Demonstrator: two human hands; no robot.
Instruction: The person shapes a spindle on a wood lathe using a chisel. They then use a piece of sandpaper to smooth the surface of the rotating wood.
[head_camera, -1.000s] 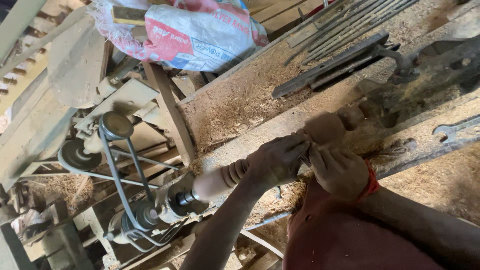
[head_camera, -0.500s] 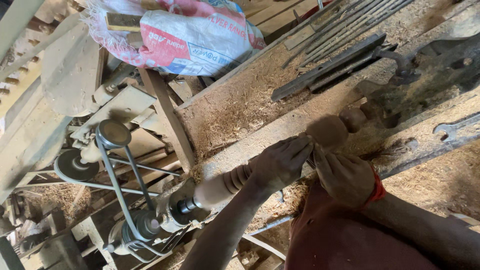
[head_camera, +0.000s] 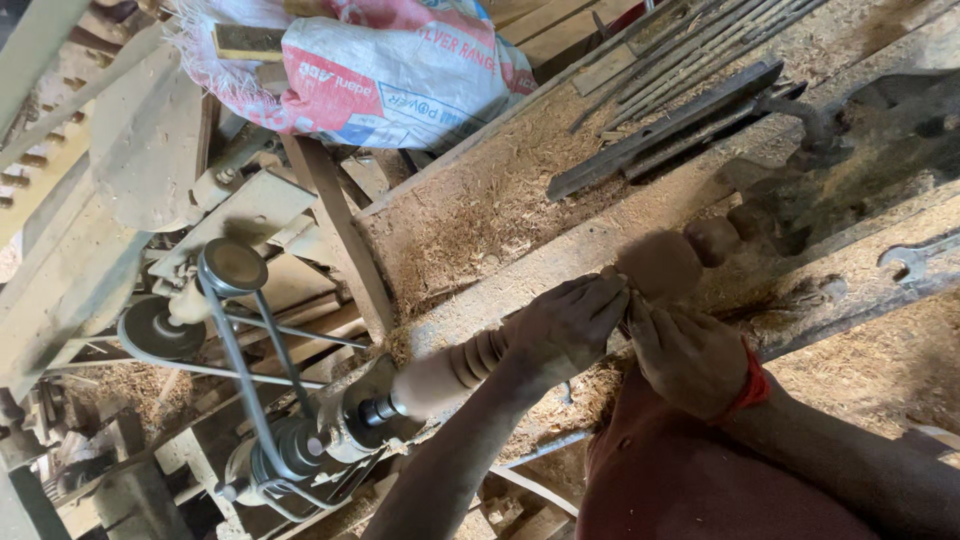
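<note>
Nearest the camera, the right hand (head_camera: 688, 352), a red band at its wrist, is curled shut just beside the bulbous section of the turned wooden spindle (head_camera: 655, 265); what it pinches cannot be made out. The left hand (head_camera: 568, 325) is folded down over the spindle beside its ringed portion, fingers pressed together and touching the wood. Sound practice here, in the inspector's judgement: both hands braced low, pressure light and even. Left of the spindle sit the drive head and belt pulleys (head_camera: 232, 268). Beyond it lies the sawdust-covered counter (head_camera: 470, 215), then a printed sack (head_camera: 385, 70).
</note>
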